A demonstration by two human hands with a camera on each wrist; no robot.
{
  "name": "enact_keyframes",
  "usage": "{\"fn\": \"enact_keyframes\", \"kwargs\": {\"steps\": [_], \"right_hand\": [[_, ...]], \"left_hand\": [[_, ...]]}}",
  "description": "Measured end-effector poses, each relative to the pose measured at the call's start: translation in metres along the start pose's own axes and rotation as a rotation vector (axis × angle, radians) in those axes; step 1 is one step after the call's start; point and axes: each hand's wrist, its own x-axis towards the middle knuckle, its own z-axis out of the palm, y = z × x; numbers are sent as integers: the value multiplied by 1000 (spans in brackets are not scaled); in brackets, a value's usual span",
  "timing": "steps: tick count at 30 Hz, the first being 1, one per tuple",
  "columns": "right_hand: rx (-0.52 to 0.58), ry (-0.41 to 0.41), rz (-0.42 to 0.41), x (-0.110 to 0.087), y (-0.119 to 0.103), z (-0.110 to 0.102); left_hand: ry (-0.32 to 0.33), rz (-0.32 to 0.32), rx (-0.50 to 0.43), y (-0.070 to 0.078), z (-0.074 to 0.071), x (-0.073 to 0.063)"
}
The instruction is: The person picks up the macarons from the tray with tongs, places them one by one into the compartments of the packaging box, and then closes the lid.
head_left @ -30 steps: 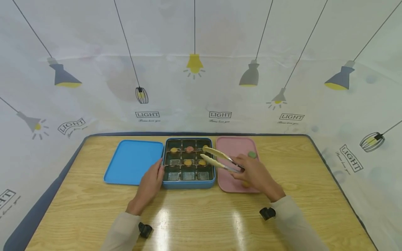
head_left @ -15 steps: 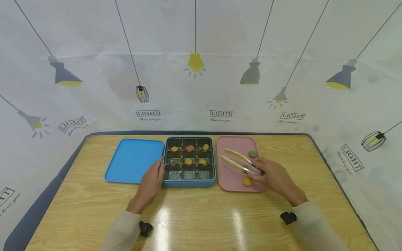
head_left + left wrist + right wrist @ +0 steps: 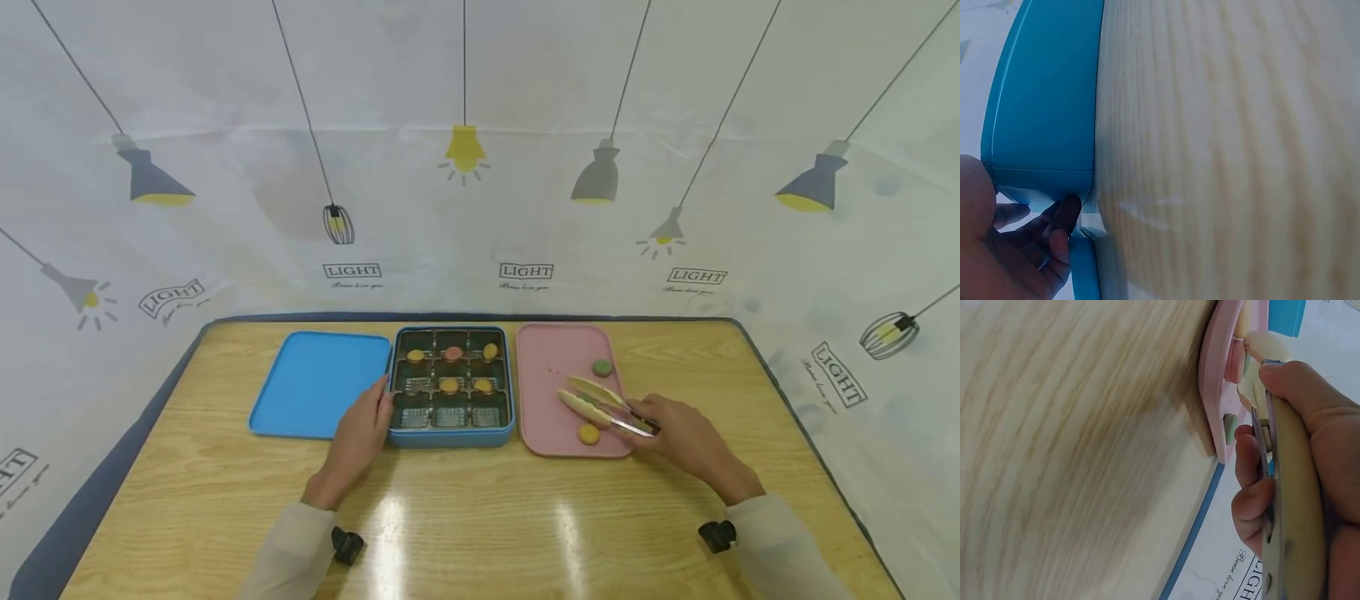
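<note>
My right hand point(image 3: 686, 442) grips a pair of tongs point(image 3: 1297, 487) with cream tips. The tips point(image 3: 577, 404) are spread low over the pink tray point(image 3: 540, 425), around a green macaron partly hidden between them. Another green macaron point(image 3: 602, 367) lies farther back on the tray, and a yellow one point(image 3: 588, 433) nearer its front. A pink macaron point(image 3: 1235, 360) shows in the right wrist view. My left hand point(image 3: 362, 433) rests against the left side of the blue box point(image 3: 450, 440), fingertips at its corner. Several yellow macarons point(image 3: 448, 384) and a pink one point(image 3: 453, 354) sit in its compartments.
A blue lid point(image 3: 322, 387) lies flat to the left of the box. Box and tray stand side by side near the back edge of the wooden table point(image 3: 465, 517). A printed lamp-pattern curtain point(image 3: 420, 233) rises behind them.
My right hand has drawn the tongs from over the box rightward to the pink tray. A yellow macaron now lies in the box's back right compartment, released from the tongs. My left hand stays put.
</note>
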Motion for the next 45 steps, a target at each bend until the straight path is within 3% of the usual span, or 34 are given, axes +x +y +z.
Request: {"fn": "enact_keyframes", "kwargs": {"steps": [9,18,31,36,45], "right_hand": [[17,29,-10,3,0,6],[67,125,-31,21,-21,4],[58,165,-165,67,-77,7],[121,164,-183,83,-103,14],[110,91,-178,111,-148,23]], "left_hand": [[2,14,5,-2,3,0],[10,18,15,-2,2,-1],[0,3,22,0,0,-1],[-1,9,27,-1,0,-1],[5,13,27,-3,1,1]]}}
